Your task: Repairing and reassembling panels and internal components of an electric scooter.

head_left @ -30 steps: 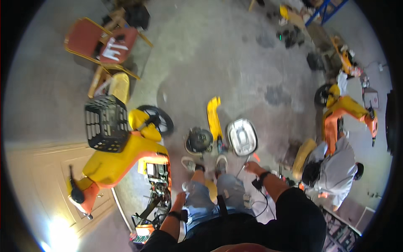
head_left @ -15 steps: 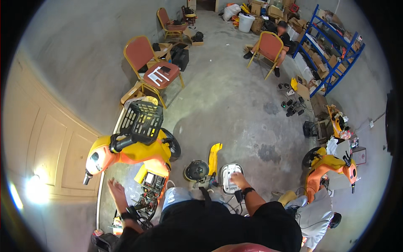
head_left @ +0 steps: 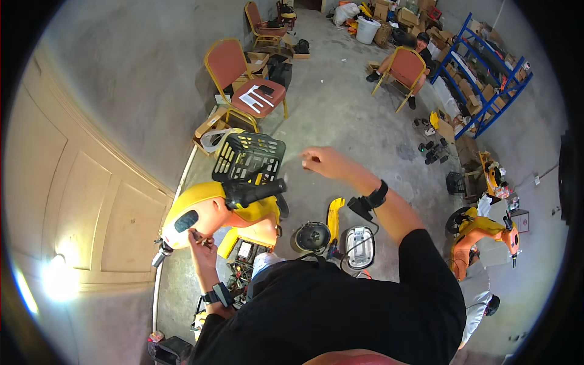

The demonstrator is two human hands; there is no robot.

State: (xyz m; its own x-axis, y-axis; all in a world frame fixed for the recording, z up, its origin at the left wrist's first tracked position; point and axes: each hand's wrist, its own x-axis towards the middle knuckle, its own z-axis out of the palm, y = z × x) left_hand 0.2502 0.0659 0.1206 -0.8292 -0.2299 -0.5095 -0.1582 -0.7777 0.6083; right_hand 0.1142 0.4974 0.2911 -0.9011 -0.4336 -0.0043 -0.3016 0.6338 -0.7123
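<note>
A yellow and orange electric scooter (head_left: pixel 204 213) stands at my left, with a black oval display on its head. My left hand (head_left: pixel 204 248) is against the scooter's head, just below the display. Its fingers are bent together, and whatever they may hold is too small to make out. My right hand (head_left: pixel 323 163) is in the air, to the right of the black basket (head_left: pixel 250 152) and beyond the black handlebar grip (head_left: pixel 263 191). The right fingers are curled in, with nothing visible in them. Exposed wiring and parts (head_left: pixel 243 271) show in the scooter's body.
On the floor ahead lie a black helmet-like bowl (head_left: pixel 312 237), a yellow panel (head_left: pixel 334 219) and a white-rimmed tray (head_left: pixel 359 246). Chairs (head_left: pixel 246 79) line the left wall. A person sits by a chair (head_left: pixel 406 68) near blue shelving (head_left: pixel 486 79). Another scooter (head_left: pixel 480 234) stands right.
My right hand has left the white-rimmed tray and swung forward and left towards the basket. My left hand has moved up onto the scooter's head, its spread fingers now bent. The view has shifted.
</note>
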